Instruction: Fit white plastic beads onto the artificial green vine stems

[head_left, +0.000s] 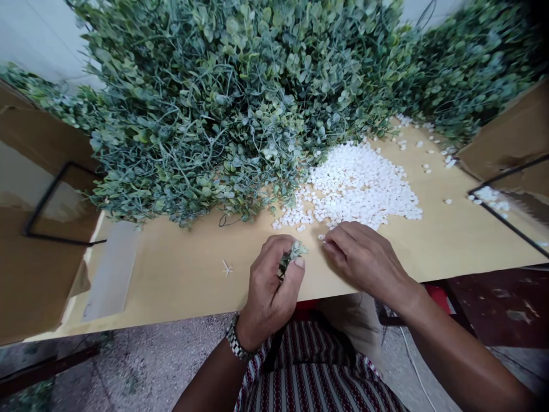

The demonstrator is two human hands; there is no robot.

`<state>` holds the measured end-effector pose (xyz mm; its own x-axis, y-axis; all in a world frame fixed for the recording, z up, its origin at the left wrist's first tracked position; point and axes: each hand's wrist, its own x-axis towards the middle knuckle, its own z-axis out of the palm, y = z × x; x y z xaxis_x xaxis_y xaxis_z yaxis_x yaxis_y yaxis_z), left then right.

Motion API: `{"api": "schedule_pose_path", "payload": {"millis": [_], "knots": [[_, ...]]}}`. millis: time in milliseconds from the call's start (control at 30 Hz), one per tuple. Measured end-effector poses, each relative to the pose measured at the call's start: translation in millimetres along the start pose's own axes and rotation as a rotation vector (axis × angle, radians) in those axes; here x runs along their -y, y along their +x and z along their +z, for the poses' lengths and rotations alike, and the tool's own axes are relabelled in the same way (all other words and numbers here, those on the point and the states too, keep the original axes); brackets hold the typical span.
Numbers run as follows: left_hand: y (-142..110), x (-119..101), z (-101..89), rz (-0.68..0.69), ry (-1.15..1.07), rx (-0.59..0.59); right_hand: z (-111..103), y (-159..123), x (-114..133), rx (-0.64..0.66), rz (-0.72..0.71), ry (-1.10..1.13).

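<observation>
Sprig (297, 249), green — we are gripping it in our left hand (266, 292) over the desk (180, 274); white pieces (364, 183), heaped — we are resting our curled right hand (371, 254) beside them, its hold unclear.

Green, leafy sprig (297, 250) is held in left hand (271, 283). Small white pieces (364, 186) lie heaped near right hand (366, 254).

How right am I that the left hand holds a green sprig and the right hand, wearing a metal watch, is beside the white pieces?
Only the metal watch is misplaced: the head view shows it on the wrist of the left hand, not the right hand. The rest stands.
</observation>
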<state>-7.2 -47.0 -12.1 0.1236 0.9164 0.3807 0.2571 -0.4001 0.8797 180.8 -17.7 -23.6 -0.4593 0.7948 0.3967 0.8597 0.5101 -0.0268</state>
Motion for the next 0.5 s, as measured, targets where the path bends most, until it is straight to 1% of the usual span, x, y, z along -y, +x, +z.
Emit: {"api": "schedule_pose_path", "payload": {"millis": [200, 333, 400, 500], "knots": [[1, 3, 0.1, 0.007, -0.072, -0.031, 3, -4, -1, 0.019, -0.011, 0.185], [2, 4, 1.8, -0.023, -0.082, -0.064, 1, -5, -1, -0.021, 0.009, 0.313], [3, 3, 2.2, -0.036, -0.082, -0.074, -4, -6, -1, -0.032, 0.066, 0.471], [3, 1, 2.3, -0.027, -0.066, -0.06, -12, -8, 2, -0.034, 0.215, 0.849]]}}
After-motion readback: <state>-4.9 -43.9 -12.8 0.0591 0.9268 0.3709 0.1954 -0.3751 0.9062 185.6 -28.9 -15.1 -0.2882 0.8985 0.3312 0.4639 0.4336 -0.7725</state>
